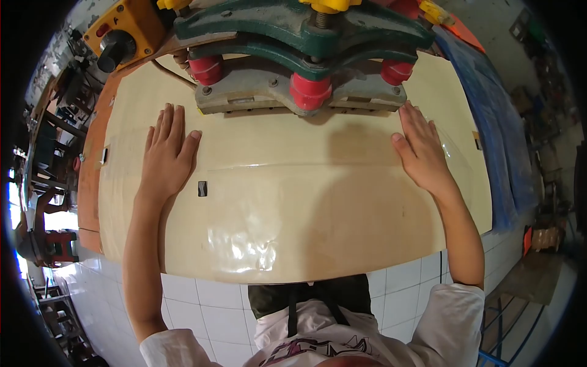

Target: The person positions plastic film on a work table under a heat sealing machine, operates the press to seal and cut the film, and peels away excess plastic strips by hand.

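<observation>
My left hand (166, 154) lies flat on a cream-coloured, glossy sheet (269, 196) that covers the table, its fingers stretched away from me. On the right, my right hand (422, 151) rests palm down on the same sheet, holding nothing. Its fingertips are by the right end of a grey metal press head (257, 92); whether they touch it I cannot tell. Green metal arms (306, 37) with red round mounts (310, 92) sit above that head. A small black piece (202, 188) lies on the sheet, just nearer to me than my left hand.
An orange control box (125, 33) with a black knob (116, 51) stands at the back left. Yellow knobs (330, 5) top the machine. Blue plastic sheeting (492, 134) hangs along the right edge. Stools (60, 246) and racks stand left; white floor tiles (220, 293) show below.
</observation>
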`<move>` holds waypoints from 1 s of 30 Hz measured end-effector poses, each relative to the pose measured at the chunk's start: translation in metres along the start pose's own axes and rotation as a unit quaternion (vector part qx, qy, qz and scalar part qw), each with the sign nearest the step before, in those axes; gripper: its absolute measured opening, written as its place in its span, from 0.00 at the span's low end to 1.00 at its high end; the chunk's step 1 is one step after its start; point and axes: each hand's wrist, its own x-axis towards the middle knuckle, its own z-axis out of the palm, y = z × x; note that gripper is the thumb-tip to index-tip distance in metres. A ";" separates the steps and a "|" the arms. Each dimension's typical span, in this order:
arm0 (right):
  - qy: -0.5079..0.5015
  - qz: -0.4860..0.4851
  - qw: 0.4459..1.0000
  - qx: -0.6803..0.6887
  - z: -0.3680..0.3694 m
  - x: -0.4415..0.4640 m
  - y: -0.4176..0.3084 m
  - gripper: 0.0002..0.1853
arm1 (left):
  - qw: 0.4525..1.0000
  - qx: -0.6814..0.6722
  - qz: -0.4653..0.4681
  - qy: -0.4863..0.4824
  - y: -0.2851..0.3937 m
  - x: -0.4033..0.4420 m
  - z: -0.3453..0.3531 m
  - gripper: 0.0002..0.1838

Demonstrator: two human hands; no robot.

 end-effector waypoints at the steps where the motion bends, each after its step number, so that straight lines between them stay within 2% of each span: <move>1: 0.001 0.000 1.000 0.000 0.000 0.000 0.000 0.36 | 1.000 -0.011 0.006 0.009 -0.002 0.000 0.002 0.34; 30: 0.002 -0.001 1.000 0.000 0.000 -0.001 -0.002 0.35 | 1.000 -0.010 -0.006 -0.004 -0.001 0.000 0.002 0.34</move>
